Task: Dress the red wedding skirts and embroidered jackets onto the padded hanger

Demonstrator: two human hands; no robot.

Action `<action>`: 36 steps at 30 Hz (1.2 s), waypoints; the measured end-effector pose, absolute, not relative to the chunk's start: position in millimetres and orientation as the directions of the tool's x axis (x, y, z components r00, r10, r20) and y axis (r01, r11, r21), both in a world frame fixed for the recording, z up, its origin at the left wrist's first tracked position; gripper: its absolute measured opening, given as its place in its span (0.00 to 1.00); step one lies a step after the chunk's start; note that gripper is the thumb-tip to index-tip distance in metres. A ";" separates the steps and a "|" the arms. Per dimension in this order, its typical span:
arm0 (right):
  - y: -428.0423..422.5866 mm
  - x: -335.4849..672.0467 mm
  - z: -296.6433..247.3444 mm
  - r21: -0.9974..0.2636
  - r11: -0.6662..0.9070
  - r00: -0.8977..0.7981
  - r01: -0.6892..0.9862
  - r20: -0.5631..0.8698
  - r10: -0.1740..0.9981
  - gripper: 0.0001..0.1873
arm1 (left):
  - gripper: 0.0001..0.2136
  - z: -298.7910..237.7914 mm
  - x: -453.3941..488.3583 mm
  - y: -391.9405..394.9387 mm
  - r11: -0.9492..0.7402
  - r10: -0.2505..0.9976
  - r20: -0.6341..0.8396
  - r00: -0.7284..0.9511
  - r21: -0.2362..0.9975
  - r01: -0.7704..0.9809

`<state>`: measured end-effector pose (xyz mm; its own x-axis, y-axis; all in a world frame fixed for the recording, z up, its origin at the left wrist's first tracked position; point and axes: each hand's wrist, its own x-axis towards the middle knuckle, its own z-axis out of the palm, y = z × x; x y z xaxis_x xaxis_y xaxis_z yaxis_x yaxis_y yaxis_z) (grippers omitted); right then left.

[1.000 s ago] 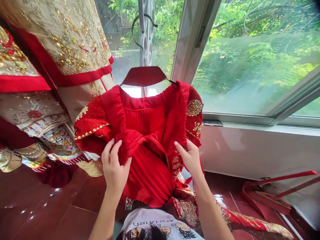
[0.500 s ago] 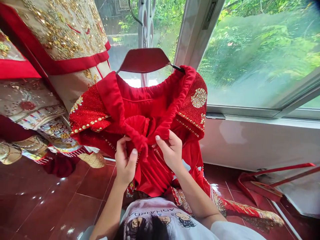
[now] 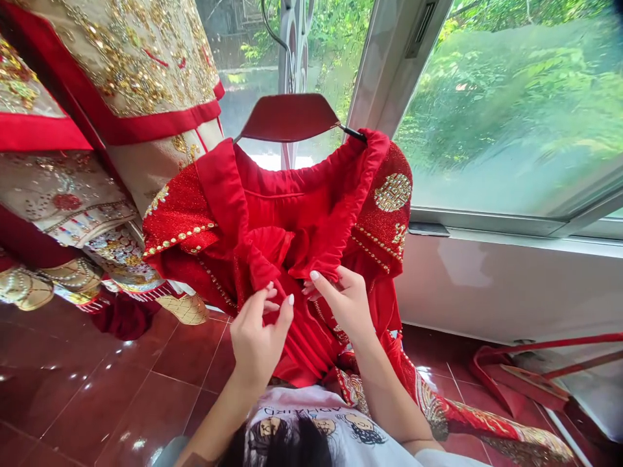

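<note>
Red, bead-trimmed costume (image 3: 182,201) fabric drapes from the hanger (image 3: 287,118). Below the hanger, the person's right hand (image 3: 348,298) pinches the gathered neckline (image 3: 335,227) between its fingers; the left hand's (image 3: 260,331) fingers stand parted, contact unclear. The step appears to be adjusting the neckline edges; continuing calls for a light, even hold.

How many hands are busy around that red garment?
2: the left hand is close to the front edge of the red garment on the left, and the right hand is at the front edge on the right.
</note>
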<state>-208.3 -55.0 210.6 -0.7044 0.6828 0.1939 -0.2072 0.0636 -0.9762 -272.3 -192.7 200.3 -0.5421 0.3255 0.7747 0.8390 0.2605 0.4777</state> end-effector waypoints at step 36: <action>-47.7 -200.7 197.9 -0.975 0.011 -0.798 -0.221 0.188 0.572 0.10 | 0.18 152.9 -277.3 -162.4 -0.037 0.686 0.256 -0.681 0.947 0.318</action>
